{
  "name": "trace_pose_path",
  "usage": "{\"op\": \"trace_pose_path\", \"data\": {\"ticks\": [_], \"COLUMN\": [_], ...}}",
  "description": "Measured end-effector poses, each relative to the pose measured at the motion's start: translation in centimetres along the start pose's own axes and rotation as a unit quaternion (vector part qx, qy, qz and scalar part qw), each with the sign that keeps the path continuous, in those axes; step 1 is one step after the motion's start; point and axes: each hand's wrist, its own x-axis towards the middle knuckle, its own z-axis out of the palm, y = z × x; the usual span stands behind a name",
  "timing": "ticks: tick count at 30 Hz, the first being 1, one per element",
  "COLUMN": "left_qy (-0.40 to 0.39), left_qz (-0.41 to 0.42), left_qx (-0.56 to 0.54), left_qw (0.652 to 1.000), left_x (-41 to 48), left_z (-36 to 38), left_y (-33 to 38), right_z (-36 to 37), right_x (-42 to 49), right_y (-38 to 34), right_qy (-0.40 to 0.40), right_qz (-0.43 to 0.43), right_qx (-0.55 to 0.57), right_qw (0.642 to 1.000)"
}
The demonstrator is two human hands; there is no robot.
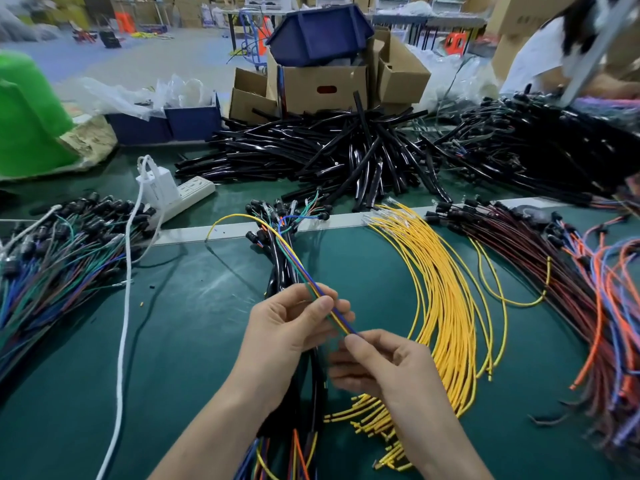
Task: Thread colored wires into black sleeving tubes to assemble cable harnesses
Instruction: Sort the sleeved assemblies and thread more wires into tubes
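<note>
A wire-harness workshop: beyond the left hand (pixel 287 323), a heap of glossy black sleeving tubes (pixel 311 150) on the dark green bench mat (pixel 190 323), brown cardboard cartons (pixel 322 88) behind (a blue plastic bin (pixel 318 32) atop)

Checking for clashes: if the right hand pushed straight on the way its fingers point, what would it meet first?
Probably the left hand, which pinches the colored wires just ahead; depth is unclear.

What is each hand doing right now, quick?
Left hand: closed, pinching the coloured wires.
Right hand: closed, pinching the same wires' near end.
</note>
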Motion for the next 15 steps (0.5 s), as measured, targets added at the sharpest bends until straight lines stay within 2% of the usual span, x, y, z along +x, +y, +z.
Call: {"op": "trace_pose_path", "data": {"ticks": [5,10,12,15], "left_qy": [-0.021,0.005,0.006,0.005], "left_qz": [-0.007,-0.034,-0.040,-0.044], "left_qx": [0.002,-0.042,-0.049,-0.051], "left_qw": [1.000,0.999,0.998,0.998], "left_x": [0.7,0.9,1.0,1.2], "left_z": [0.6,0.3,0.1,0.0], "left_y": [-0.9,-2.7,-3.0,-3.2], "right_z": [-1.1,-2.1,-2.6,-5.0], "right_x": [0.2,0.6,1.1,3.2], "right_y": [-0.3,0.0,-0.3,-2.8], "right_qy": [0.008,-0.018,-0.053,-0.172], "right_qz": [-0.003,0.026,0.044,0.083], "right_qx": [-0.039,-0.072,-0.098,-0.204], "right_qw": [0.999,0.997,0.993,0.960]}}
